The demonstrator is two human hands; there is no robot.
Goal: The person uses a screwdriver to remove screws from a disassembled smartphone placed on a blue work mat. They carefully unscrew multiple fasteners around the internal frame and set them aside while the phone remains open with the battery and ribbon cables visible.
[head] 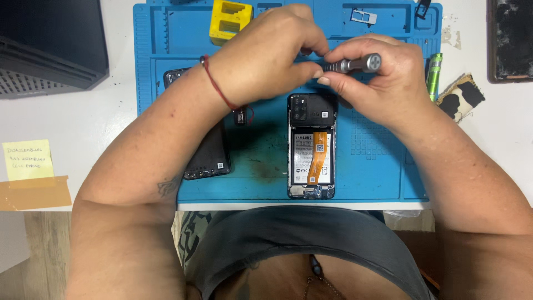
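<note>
Together, both hands are closed around a slim metal screwdriver [351, 64], which is held level above the top end of an opened phone [312, 145]. The right hand [383, 78] is wrapped about the knurled handle, its end cap left showing, while the fingertips of the left hand [266, 55] are pinched on the shaft end; the tip is hidden between them. A red cord [217, 83] is worn at the left wrist. Below the hands, the phone is laid face down on a blue work mat [377, 172], its back removed, so that a white-labelled battery and an orange ribbon cable are exposed. Under the left forearm a black back cover [210, 155] is seen. Beyond the left hand a yellow block [229, 19] is placed, and far to that hand's outer side a yellow sticky note [28, 160] is stuck on the white table [111, 111].
</note>
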